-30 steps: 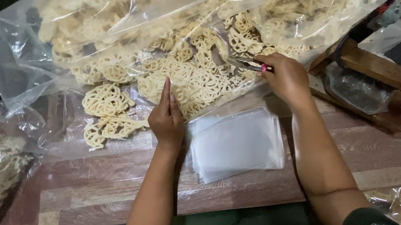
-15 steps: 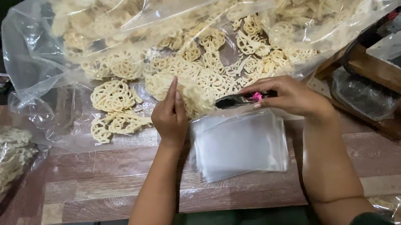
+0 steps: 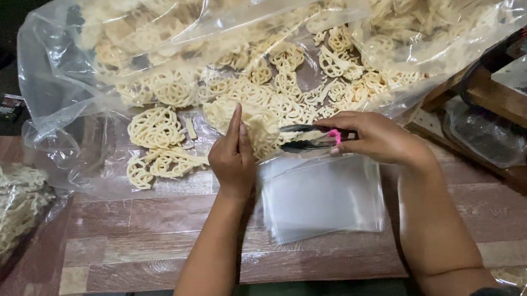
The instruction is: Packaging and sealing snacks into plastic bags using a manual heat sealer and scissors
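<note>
My right hand (image 3: 376, 136) pinches a pair of tongs (image 3: 305, 137), their tips on a cracker (image 3: 260, 129) at twelve o'clock from the stack of clear bags (image 3: 321, 197). My left hand (image 3: 233, 158) stands edge-on, fingers pressed together, against the stack's nine o'clock side. The risk I see: the lacy cracker looks brittle, so a hard squeeze could snap it, or it could slip onto the wood board (image 3: 156, 244).
</note>
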